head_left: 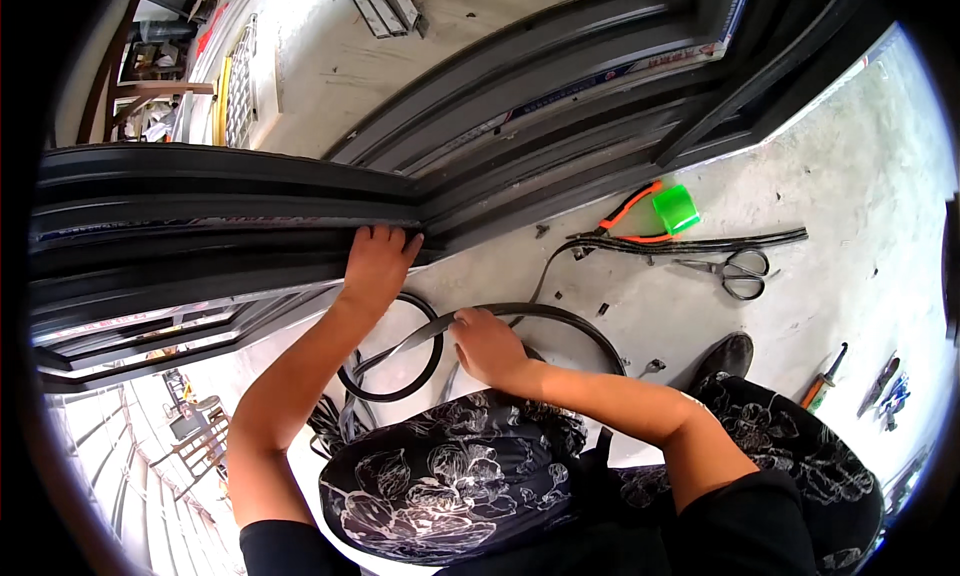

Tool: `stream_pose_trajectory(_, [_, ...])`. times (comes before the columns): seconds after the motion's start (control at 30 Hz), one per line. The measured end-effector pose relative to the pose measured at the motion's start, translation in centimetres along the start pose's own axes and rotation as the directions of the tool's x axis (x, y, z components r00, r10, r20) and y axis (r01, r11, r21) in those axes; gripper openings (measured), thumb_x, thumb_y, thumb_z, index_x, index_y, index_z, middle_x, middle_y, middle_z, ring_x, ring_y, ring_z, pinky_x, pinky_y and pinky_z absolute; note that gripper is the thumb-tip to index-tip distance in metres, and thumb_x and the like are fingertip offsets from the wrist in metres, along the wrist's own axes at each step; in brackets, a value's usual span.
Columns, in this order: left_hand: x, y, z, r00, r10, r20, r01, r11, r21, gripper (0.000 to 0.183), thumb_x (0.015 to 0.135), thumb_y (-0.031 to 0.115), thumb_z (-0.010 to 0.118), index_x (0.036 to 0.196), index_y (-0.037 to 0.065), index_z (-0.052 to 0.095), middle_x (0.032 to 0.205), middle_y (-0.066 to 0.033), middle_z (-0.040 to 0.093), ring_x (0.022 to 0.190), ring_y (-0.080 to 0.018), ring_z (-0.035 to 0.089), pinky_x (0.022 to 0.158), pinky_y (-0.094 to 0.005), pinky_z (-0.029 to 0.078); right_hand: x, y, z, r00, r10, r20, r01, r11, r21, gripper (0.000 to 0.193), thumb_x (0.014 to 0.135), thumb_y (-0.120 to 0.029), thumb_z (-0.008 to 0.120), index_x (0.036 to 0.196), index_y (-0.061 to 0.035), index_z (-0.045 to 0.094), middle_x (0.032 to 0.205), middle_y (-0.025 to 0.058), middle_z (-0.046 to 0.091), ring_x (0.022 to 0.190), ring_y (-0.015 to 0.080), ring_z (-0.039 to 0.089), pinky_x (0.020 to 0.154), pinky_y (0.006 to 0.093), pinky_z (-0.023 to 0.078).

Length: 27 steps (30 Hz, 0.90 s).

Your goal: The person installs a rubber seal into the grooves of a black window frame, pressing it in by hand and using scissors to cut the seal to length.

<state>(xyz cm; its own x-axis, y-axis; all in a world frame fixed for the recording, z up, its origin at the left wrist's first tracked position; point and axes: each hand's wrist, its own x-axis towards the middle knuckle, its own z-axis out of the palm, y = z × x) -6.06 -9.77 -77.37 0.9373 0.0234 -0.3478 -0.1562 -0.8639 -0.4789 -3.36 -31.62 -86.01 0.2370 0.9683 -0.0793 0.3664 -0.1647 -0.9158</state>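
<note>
Hidden or unclear: the person's left fingertips are tucked over the edge of the dark metal frame (240, 226), so their grip beneath cannot be seen. The lower stretch of the black rubber strip (400, 348) disappears behind the person's patterned knee, and its far end is hard to follow. Small dark bits scattered on the floor are too small to identify.

Surface and room: a pale concrete floor (850, 176) carries the work. At two o'clock from the hands lie orange-handled pliers (628, 216) touching a green plastic piece (676, 209), with scissors (738, 270) just beside a loose length of black strip. At four o'clock, well apart, lies a screwdriver (825, 378). A black shoe (727, 357) shows near the right knee.

The thing in hand: the rubber strip is thin, flat and black, curling in a loop on the floor between the forearms. The left hand (377, 266) is clamped on the frame edge at eleven o'clock. The right hand (485, 344) pinches the strip where it rises toward the frame.
</note>
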Motion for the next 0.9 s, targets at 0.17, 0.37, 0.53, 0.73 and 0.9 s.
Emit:
stream_pose_trajectory(0.17, [0.4,-0.3,0.4,0.98,0.002,0.198,-0.007,1.0,0.026,0.031,0.083,0.02,0.059,0.112,0.02,0.071,0.092,-0.0053,0.058,0.089,-0.0233,0.059,0.068,-0.0355,0.049,0.9,0.8,1.0,0.992,0.088,-0.088,-0.076,0.989,0.128,0.011,0.078,-0.011,0.062,0.084,-0.0022,0.064,0.091,0.0154,0.061,0.087,0.0347,0.062,0.074,0.0452,0.053])
stream_pose_trajectory(0.37, [2.2,0.6,0.8,0.915,-0.142,0.378,0.156,0.988,-0.007,0.017,0.087,0.016,0.058,0.096,0.011,0.072,0.093,-0.0075,0.062,0.08,-0.0234,0.065,0.063,-0.0376,0.053,2.6,2.3,2.0,0.952,0.306,0.02,-0.292,0.888,0.354,0.013,0.08,-0.017,0.063,0.083,-0.0047,0.066,0.087,0.0167,0.065,0.083,0.0351,0.064,0.073,0.0454,0.052])
stream_pose_trajectory(0.53, [2.1,0.5,0.3,0.866,-0.157,0.474,0.169,0.985,0.017,0.018,0.088,0.017,0.059,0.101,0.013,0.071,0.093,-0.0087,0.061,0.077,-0.0234,0.066,0.061,-0.0365,0.054,4.4,2.3,3.2,0.906,0.386,0.172,-0.41,0.704,0.58,0.019,0.083,-0.023,0.064,0.083,-0.0036,0.066,0.08,0.0162,0.067,0.075,0.0316,0.066,0.068,0.0433,0.051])
stream_pose_trajectory(0.73, [2.9,0.8,-0.8,0.775,-0.208,0.597,0.233,0.972,0.037,0.016,0.086,0.016,0.06,0.098,0.013,0.071,0.092,-0.0074,0.06,0.079,-0.0228,0.066,0.062,-0.035,0.055,8.2,1.8,4.8,0.735,0.378,0.563,-0.55,-0.153,0.821,0.031,0.094,-0.033,0.061,0.092,-0.0028,0.06,0.079,0.0092,0.067,0.065,0.0188,0.067,0.057,0.0326,0.054])
stream_pose_trajectory(0.9, [3.5,1.4,-0.9,0.737,-0.264,0.623,0.296,0.954,0.054,0.014,0.083,0.016,0.062,0.094,0.013,0.07,0.09,-0.0062,0.061,0.08,-0.0218,0.066,0.061,-0.0349,0.055,11.7,2.1,2.9,0.602,0.321,0.731,-0.575,-0.462,0.675,0.038,0.095,-0.045,0.06,0.098,-0.0068,0.056,0.082,0.0067,0.067,0.069,0.0184,0.068,0.064,0.0316,0.059])
